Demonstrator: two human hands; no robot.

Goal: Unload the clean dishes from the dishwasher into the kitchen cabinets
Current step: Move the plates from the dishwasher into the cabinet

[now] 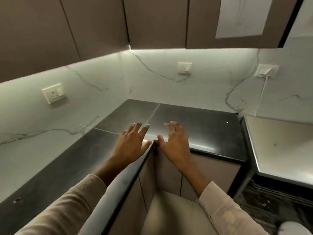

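Observation:
My left hand (133, 141) and my right hand (174, 139) reach side by side over the inner corner of a dark L-shaped countertop (203, 126). Both have spread, straight fingers and hold nothing. Whether they touch the counter I cannot tell. Brown upper cabinets (152, 21) hang shut above the corner. Lower cabinet doors (169, 170) below the counter edge are shut too. No dishes and no dishwasher are in view.
A white marble backsplash (152, 82) carries three wall sockets, one (266, 71) with a white cable plugged in. A pale surface (279, 146) adjoins the counter on the right. A dark patterned floor (271, 206) shows at lower right.

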